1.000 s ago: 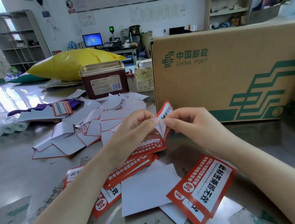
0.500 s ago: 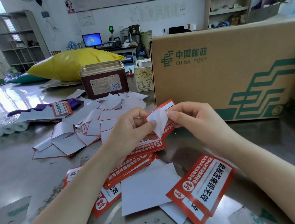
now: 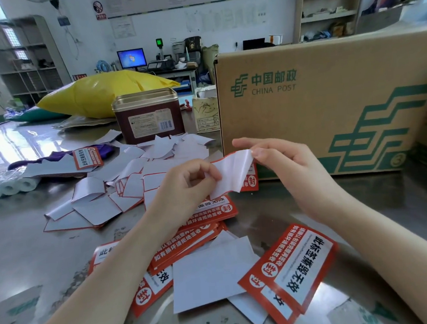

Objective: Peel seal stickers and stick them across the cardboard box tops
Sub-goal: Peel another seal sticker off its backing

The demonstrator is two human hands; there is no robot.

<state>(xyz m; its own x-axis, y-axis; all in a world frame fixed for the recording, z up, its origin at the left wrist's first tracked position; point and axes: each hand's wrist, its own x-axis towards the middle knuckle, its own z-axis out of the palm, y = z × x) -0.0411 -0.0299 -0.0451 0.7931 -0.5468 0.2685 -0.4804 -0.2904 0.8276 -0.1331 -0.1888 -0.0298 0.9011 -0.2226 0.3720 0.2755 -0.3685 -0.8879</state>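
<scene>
Left hand (image 3: pixel 183 187) and right hand (image 3: pixel 281 164) are each pinching one red-and-white seal sticker (image 3: pixel 234 175), half peeled, at frame centre. Cardboard box (image 3: pixel 330 101) reading "CHINA POST" is standing at 2 o'clock, just behind the sticker.

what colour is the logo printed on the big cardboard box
Green, on the brown cardboard box; seen clearly in the head view.

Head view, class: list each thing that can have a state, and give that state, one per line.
Seal sticker: half peeled, pinched by both hands.
Left hand: pinching it.
Right hand: pinching its top edge.
China Post box: upright on the table.
Tin: lid off.
Monitor: on.
</scene>
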